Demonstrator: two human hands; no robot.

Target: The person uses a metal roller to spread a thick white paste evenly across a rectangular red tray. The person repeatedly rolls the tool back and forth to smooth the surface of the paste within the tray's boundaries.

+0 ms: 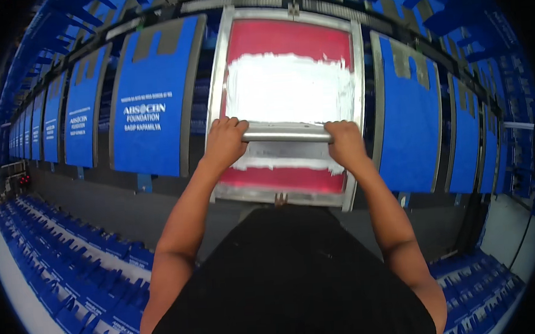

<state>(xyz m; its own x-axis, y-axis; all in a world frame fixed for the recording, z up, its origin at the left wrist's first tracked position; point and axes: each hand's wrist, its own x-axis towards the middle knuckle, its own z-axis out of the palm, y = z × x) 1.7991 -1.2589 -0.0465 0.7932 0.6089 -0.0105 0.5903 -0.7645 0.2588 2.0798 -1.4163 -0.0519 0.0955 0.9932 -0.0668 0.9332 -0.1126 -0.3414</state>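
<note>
Both my hands grip a long metal-handled squeegee (287, 134) that lies across a silk-screen frame (357, 71). My left hand (227, 140) is closed round its left end, and my right hand (346, 142) round its right end. White ink (287, 90) covers the middle of the red mesh (288, 36), thick and ragged along its far edge. Nearer to me, below the squeegee, the mesh shows a thinner greyish-white area with a white ridge, then bare red. The frame is metal, with a clip at its near and far sides. What lies under it is hidden.
Blue cut panels on grey boards stand in a row to the left (149, 100) and right (408, 117); white print shows on the left ones. Blue pieces hang in rows on the rack behind me (74, 280). More blue pieces line the far side.
</note>
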